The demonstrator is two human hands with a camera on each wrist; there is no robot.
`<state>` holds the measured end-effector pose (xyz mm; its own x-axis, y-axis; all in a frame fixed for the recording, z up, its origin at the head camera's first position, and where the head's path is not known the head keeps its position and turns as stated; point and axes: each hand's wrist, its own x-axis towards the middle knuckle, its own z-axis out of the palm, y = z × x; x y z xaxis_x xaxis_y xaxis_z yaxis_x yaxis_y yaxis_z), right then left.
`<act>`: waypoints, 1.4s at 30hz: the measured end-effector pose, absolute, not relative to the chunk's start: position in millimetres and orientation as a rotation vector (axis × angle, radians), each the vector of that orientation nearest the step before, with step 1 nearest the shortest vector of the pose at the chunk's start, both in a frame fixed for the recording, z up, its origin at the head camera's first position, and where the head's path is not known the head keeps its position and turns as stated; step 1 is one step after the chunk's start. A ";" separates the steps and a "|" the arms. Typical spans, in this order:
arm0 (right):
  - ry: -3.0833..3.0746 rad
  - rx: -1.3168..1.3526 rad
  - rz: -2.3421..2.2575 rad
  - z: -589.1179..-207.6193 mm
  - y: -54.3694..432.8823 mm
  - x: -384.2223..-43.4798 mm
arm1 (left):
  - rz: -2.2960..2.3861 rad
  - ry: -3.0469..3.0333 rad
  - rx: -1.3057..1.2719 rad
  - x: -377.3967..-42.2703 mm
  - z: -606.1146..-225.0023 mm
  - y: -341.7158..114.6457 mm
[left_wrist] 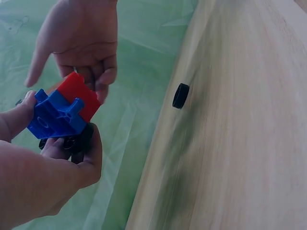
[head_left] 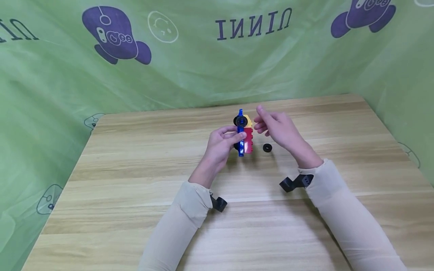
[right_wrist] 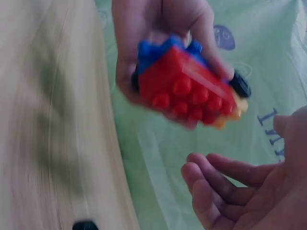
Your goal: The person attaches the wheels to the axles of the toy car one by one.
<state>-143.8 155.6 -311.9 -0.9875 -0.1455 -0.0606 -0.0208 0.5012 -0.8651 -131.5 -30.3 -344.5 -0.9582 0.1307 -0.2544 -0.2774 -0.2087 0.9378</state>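
Observation:
My left hand (head_left: 218,146) grips a toy car (head_left: 248,141) on its side above the table, thumb across the blue base. The car has a blue chassis (left_wrist: 55,115), red studded bricks (right_wrist: 187,91), a yellow brick (head_left: 248,121) at the far end and black wheels (head_left: 241,121). To the right of the car, my right hand (head_left: 284,130) is held apart from it, palm turned toward it, thumb raised and fingers loosely bent, with nothing between them. A loose black tire (head_left: 267,148) lies on the table below the right hand.
The wooden table (head_left: 135,188) runs back to a green cloth (head_left: 190,75) with printed purple figures. Cloth also hangs along the left and right sides. A small black camera (head_left: 220,204) is strapped at the left cuff, another camera (head_left: 288,184) at the right.

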 end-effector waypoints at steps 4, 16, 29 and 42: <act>2.711 -0.112 -1.181 -316.1 166.1 -148.6 | 2.291 1.747 -0.164 -130.9 -344.0 -30.8; 2.584 -0.090 -0.623 -335.3 176.2 -161.3 | 2.403 1.669 -0.141 -131.2 -343.5 -32.6; 2.593 -0.135 -0.593 -341.9 173.7 -161.1 | 2.437 1.647 -0.102 -130.8 -344.5 -33.6; 2.605 -0.181 -0.548 -340.4 171.2 -159.5 | 2.462 1.616 -0.110 -131.6 -345.2 -33.1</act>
